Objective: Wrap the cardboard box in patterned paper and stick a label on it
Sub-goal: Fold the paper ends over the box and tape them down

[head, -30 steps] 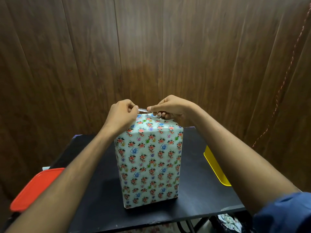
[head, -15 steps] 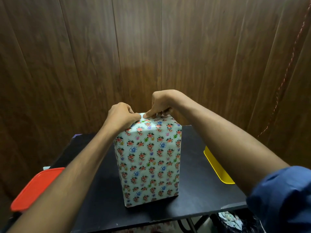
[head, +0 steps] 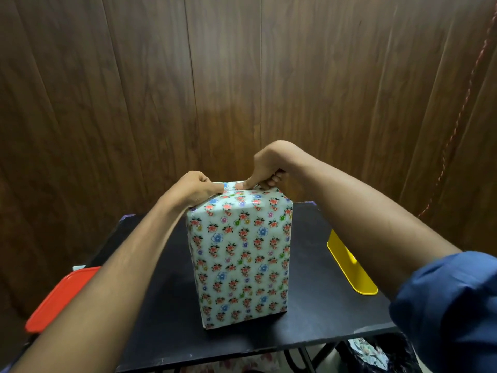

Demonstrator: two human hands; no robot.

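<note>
My left hand (head: 197, 188) is curled into a loose fist, thumb pressing down on the box's top; my right hand (head: 265, 170) is curled too, its thumb flat on the paper, tips nearly meeting. Whether a strip of tape lies under them, I cannot tell. The wrapped box (head: 240, 254) stands upright directly below both hands, mid-way across the black table (head: 317, 319), floral paper (head: 243, 278) covering every face I see. The risk, as I judge it: the box is tall, so uneven thumb pressure could tip it or skid it, and lifting off early could let the top fold spring open. A red lid (head: 57, 300) sits at left, a yellow tray (head: 349, 267) at right. No label in sight.
</note>
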